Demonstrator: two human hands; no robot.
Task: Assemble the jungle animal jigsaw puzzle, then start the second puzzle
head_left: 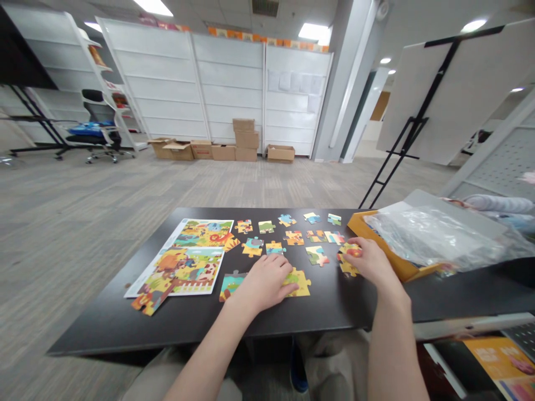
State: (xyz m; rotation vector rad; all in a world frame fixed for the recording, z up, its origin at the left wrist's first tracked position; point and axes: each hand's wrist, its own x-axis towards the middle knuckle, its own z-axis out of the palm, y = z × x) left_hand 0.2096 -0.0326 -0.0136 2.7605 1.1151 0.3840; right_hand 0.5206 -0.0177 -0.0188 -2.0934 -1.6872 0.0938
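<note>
The left hand (263,284) is lying flat, fingertips touching a yellow jigsaw piece (302,284); at two o'clock, the right hand (368,259) is half-closing over a red-and-yellow jigsaw piece (343,267).

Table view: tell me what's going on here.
A person is handling jigsaw pieces on a black table. The left hand has its fingers on a yellow piece, and the right hand covers another piece. A picture sheet lies beside the scattered pieces, with a plastic bag on the far right.
</note>
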